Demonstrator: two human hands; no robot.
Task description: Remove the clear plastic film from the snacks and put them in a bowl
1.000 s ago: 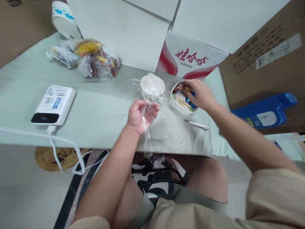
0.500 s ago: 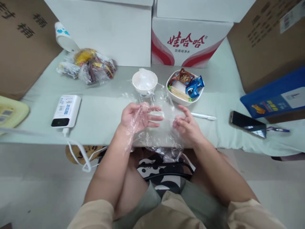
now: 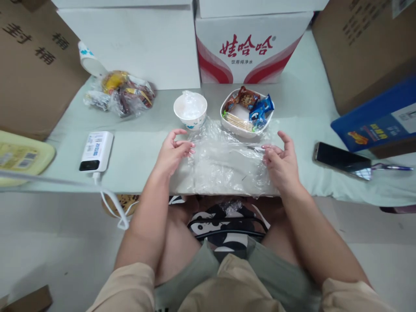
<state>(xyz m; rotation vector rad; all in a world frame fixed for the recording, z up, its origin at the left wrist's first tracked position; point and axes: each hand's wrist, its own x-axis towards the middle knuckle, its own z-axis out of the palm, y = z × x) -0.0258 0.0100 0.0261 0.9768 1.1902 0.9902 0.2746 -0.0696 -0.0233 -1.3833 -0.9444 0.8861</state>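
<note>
**Clerk:** Item in hand?

**Checker:** Clear plastic film: thin, crinkled and glossy. It is spread on the pale green tabletop between the two grips. The left hand is closed, fingertips pinching the film's left edge. The right hand pinches the right edge the same way.

**Clerk:** Legible writing?

**Checker:** Red-and-white carton, well beyond both grips: "娃哈哈" in red, with a smaller line beneath that is too fine to read. Brown carton, far outboard of the left pinch: large black characters, possibly "封" and "桶", seen at a slant.

**Clerk:** Adjacent stock?

**Checker:**
- White paper cup: round, blue print, just beyond the left pinch.
- White dish: rounded square, holds foil snack packets and thin sticks. It sits just beyond the film, nearer the right pinch.
- White power bank: cabled, outboard of the left hand.
- Bag of wrapped snacks: beyond the power bank.
- Black phone: outboard of the right hand.
- Blue packet: behind the phone.

**Clerk:** Crowding?

**Checker:** The film's far edge runs up against the cup and dish.
</note>
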